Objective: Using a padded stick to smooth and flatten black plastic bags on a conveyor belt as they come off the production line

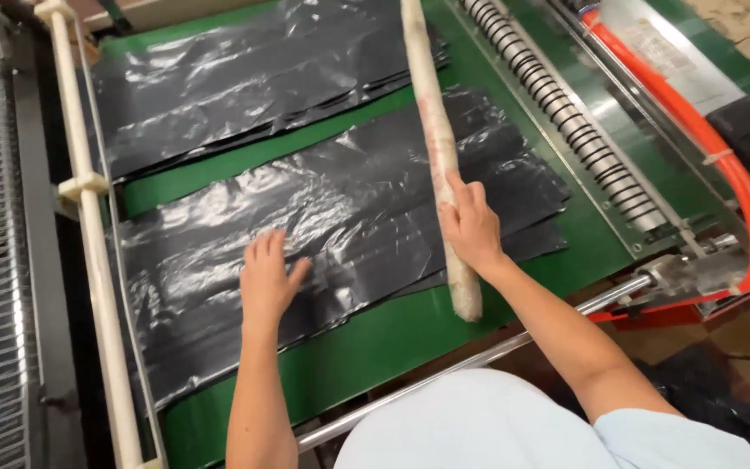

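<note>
Head view, looking down on a green flat machine bed. Left hand lies palm down on the near stack of black glossy plastic sheets, fingers straight and close together, thumb angled out toward 2 o'clock; it presses flat and grips nothing. Right hand rests on a long pale wrapped rod, fingers curled over its top from the right side, thumb hidden; whether it fully closes around the rod cannot be told. The rod runs from 12 o'clock down to about 5 o'clock of the near stack, lying across both stacks, its lower end just past the sheet edge on the green bed. A second stack of black plastic sheets sits at 11 o'clock, apart from the near one by a green strip. At 9 o'clock a cream-coloured rail borders the bed. At 1 to 2 o'clock lie a row of ribbed metal rollers and a curved orange hose. A bright steel bar crosses at 5 o'clock.
</note>
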